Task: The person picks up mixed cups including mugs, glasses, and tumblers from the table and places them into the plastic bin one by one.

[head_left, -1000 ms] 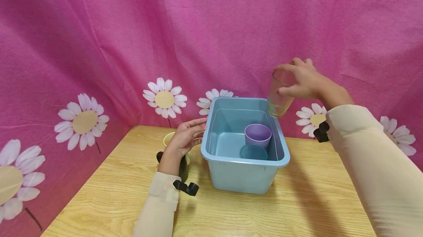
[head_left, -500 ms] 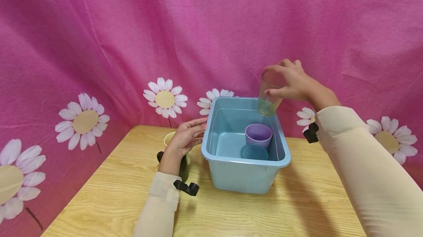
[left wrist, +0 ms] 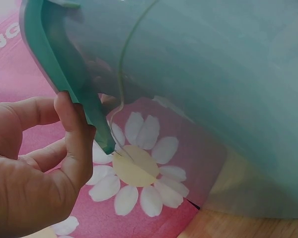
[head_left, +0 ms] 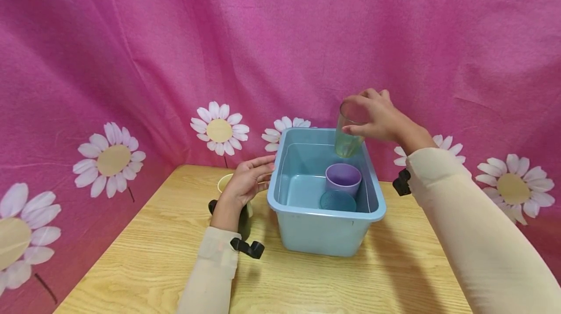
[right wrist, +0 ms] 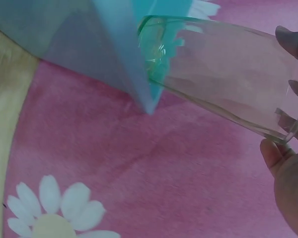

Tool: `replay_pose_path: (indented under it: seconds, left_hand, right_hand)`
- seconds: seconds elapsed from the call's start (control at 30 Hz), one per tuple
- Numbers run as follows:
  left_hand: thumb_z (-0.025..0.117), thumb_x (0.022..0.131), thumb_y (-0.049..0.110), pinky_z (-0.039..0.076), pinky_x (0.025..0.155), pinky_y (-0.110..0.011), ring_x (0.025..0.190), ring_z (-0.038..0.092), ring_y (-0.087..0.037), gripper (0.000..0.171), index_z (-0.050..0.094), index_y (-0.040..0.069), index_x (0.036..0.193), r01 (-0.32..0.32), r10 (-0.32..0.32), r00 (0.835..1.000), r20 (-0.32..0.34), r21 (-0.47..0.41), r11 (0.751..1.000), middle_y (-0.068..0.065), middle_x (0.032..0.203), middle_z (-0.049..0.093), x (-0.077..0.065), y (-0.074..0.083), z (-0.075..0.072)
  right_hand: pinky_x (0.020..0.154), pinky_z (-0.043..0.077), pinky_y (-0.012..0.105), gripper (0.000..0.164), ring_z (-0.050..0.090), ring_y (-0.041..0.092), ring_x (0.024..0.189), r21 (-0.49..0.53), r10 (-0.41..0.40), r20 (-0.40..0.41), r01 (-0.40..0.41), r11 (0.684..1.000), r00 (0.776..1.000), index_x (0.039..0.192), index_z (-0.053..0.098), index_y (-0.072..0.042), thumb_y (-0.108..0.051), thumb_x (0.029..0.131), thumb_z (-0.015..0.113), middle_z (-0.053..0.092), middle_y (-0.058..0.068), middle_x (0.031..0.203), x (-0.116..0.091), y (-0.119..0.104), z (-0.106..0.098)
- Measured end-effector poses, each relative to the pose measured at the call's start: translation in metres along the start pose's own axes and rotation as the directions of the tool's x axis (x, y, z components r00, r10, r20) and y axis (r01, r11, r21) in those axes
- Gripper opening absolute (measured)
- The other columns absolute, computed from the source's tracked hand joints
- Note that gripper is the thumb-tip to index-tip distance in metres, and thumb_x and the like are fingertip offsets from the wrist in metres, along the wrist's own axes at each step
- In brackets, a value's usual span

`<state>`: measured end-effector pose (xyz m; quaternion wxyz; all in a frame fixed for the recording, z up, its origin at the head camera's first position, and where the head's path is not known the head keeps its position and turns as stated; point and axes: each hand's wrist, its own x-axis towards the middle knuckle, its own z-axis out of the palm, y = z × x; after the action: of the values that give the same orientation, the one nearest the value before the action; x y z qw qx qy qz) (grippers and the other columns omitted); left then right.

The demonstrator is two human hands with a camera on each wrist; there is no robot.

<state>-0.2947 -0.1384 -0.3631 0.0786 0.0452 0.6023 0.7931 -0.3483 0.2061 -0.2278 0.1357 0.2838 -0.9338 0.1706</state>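
My right hand (head_left: pixel 372 117) holds a clear, faintly green drinking glass (head_left: pixel 348 143) by its upper rim, seen in the head view. The glass hangs tilted over the back right part of the blue plastic tub (head_left: pixel 324 231), its base just inside the rim. In the right wrist view, fingertips and thumb pinch the mouth of the glass (right wrist: pixel 223 74). Inside the tub are a purple cup (head_left: pixel 343 177) and a teal round piece (head_left: pixel 337 201) before it. My left hand (head_left: pixel 247 180) touches the tub's left rim with loosely bent fingers, also in the left wrist view.
A mug-like cup with a cream rim (head_left: pixel 223 183) stands left of the tub, partly hidden behind my left hand and wrist. The tub rests on a wooden table (head_left: pixel 280 285). A pink cloth with daisies (head_left: pixel 307 51) hangs close behind.
My right hand has carried the glass leftward and a little down, from beside the tub's right rim to over its back right inside. The left hand stays put on the rim.
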Motion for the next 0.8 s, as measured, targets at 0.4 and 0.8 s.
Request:
replay_pose_path:
  seconds: [0.4, 0.8]
  left_hand:
    - [0.068, 0.098, 0.008, 0.058, 0.076, -0.032, 0.084, 0.072, -0.017, 0.043, 0.060, -0.002, 0.139, -0.002, 0.002, 1.000, 0.009, -0.004, 1.000, -0.004, 0.106, 0.074, 0.001, -0.001, -0.001]
    - [0.068, 0.098, 0.008, 0.058, 0.078, -0.033, 0.086, 0.071, -0.018, 0.041, 0.061, -0.002, 0.138, -0.002, 0.002, 1.000, 0.003, 0.005, 1.000, -0.005, 0.110, 0.073, 0.000, 0.001, -0.001]
  right_hand:
    - [0.086, 0.039, 0.052, 0.061, 0.035, 0.037, 0.117, 0.027, -0.001, 0.019, 0.000, 1.000, 1.000, 0.138, 0.061, -0.020, -0.037, 0.084, 0.085, 0.049, 0.017, 0.133, -0.002, 0.012, 0.031]
    - [0.088, 0.040, 0.052, 0.069, 0.038, 0.037, 0.115, 0.013, -0.002, 0.043, 0.002, 1.000, 0.999, 0.141, 0.060, -0.017, -0.036, 0.081, 0.088, 0.050, 0.017, 0.135, 0.000, 0.018, 0.054]
